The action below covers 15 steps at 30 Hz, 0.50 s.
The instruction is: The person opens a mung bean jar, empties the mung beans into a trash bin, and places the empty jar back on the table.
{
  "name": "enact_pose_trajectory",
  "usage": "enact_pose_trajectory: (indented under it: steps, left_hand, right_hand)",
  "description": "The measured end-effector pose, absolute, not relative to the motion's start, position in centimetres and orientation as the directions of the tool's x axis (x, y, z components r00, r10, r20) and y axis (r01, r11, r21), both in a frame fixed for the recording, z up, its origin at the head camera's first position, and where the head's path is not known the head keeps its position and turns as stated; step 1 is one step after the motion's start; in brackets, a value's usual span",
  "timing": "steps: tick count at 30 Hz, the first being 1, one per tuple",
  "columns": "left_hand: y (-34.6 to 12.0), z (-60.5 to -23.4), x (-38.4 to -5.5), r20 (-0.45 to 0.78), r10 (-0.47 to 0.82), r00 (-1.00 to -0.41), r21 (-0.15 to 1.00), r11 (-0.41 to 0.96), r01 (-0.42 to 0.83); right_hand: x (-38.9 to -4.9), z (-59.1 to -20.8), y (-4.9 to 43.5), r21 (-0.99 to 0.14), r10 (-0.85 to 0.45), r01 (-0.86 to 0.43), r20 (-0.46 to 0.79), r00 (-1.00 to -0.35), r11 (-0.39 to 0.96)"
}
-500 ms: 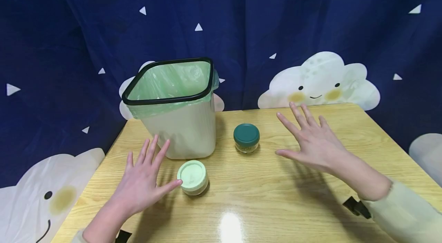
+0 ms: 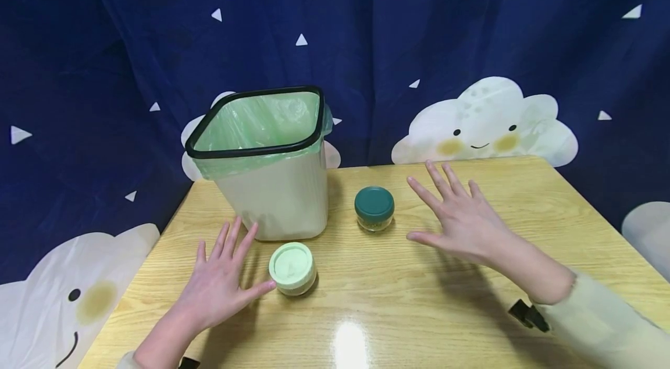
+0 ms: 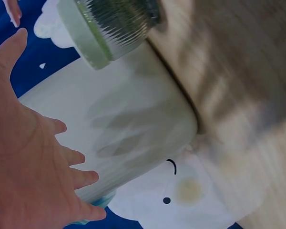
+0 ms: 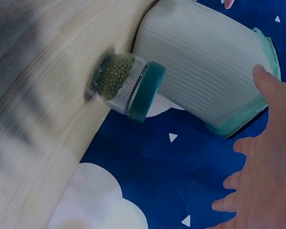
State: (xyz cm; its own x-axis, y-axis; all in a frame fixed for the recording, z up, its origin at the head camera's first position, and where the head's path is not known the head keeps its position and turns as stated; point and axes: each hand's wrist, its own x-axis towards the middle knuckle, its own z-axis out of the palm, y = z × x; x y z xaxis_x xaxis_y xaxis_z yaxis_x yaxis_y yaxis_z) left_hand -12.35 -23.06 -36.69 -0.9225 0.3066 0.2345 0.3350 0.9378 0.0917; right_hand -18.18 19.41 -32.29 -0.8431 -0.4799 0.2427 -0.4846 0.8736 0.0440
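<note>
Leftward, my right grip (image 2: 466, 220) has drifted a little closer to the dark-green-lidded jar (image 2: 374, 206), while my left grip (image 2: 211, 293) has dropped back slightly toward me; both jars and the bin (image 2: 282, 200) have stayed put. Each grip is wide, fingers splayed, with nothing held. The dark-green-lidded jar stands upright on the worktop (image 2: 398, 299) just right of the bin, between it and my right grip; the pale-green-lidded jar (image 2: 292, 264) stands upright in front of the bin, near my left thumb (image 2: 267, 286) but apart from it in the left wrist view. That nearness is the likeliest trouble, I judge: a careless sideways sweep of the thumb could knock this jar over and set it rolling. On the other side, too quick a push could topple the dark-lidded one, and if its lid were loose, which I cannot tell, the small green grains inside could spill. My forearms slant inward from the two lower corners, palms turned down and forward, fingers pointing away from me, the left ones before the bin's front wall, both thumbs stretched toward the middle.
</note>
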Motion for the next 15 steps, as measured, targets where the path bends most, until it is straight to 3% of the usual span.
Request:
enact_pose_trajectory:
  steps: [15]
  left_hand:
    - [-23.0, -38.4, -12.9, 0.189, 0.314, -0.931, 0.12, 0.933, 0.339]
  right_hand:
    - [-18.3, -33.7, 17.8, 0.013, -0.506, -0.517, 0.229, -0.832, 0.856]
